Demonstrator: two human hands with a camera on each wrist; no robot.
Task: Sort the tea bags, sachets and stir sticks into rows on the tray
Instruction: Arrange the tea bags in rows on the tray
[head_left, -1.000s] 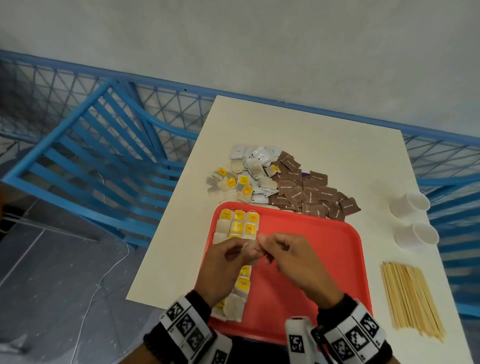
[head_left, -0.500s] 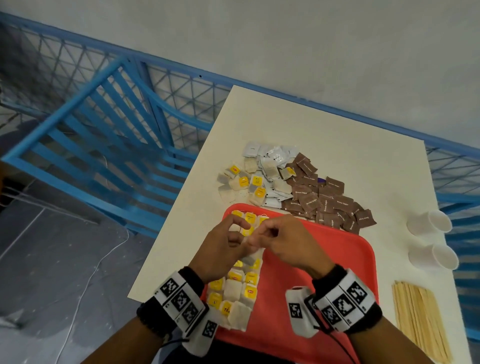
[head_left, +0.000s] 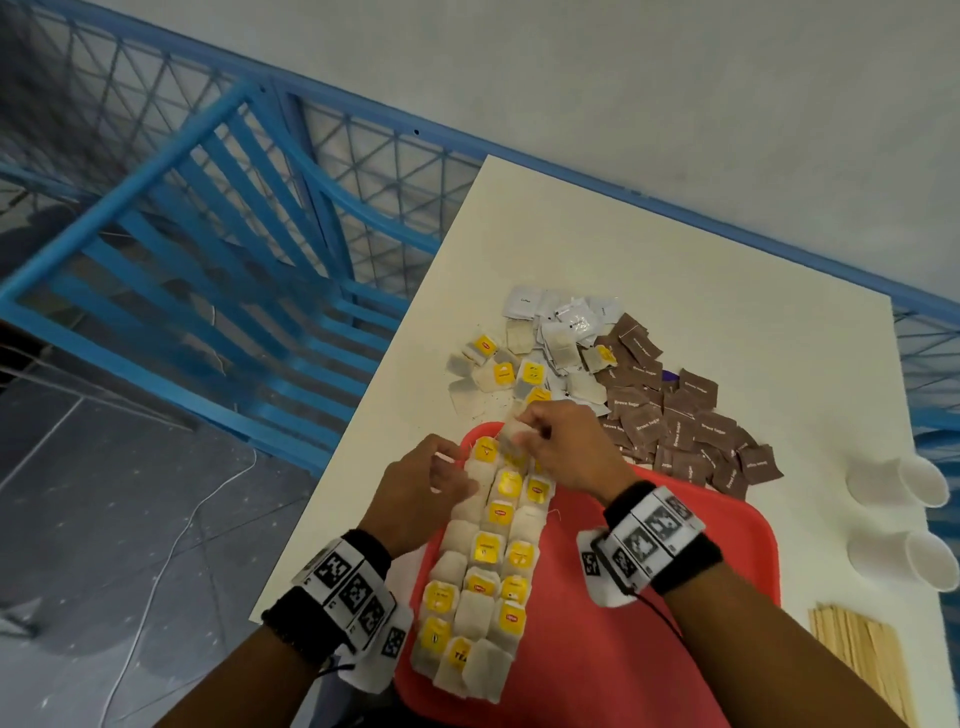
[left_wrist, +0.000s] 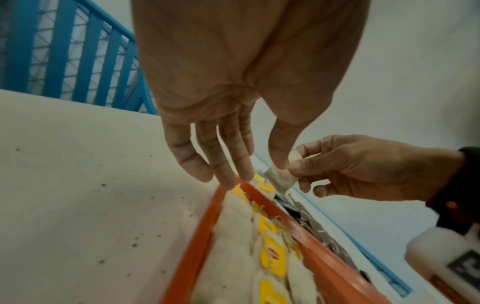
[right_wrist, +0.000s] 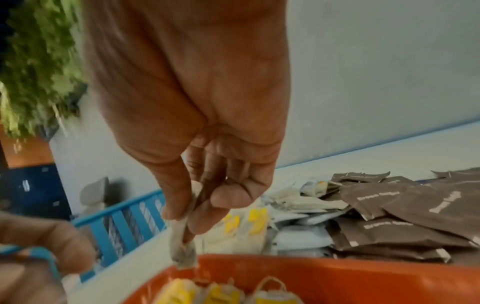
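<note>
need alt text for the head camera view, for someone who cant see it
The right hand pinches a tea bag over the far end of a red tray where tea bags already lie in rows, the left hand open beside it. Beyond, loose tea bags and brown sachets are heaped on a white table.

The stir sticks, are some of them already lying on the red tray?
No, the stir sticks all lie in one bundle on the table, to the right of the red tray.

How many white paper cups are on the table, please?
2. Both lie on their sides near the table's right edge, right of the red tray: one cup farther from the person, the other cup nearer, just beyond the stir sticks. None seems hidden.
</note>
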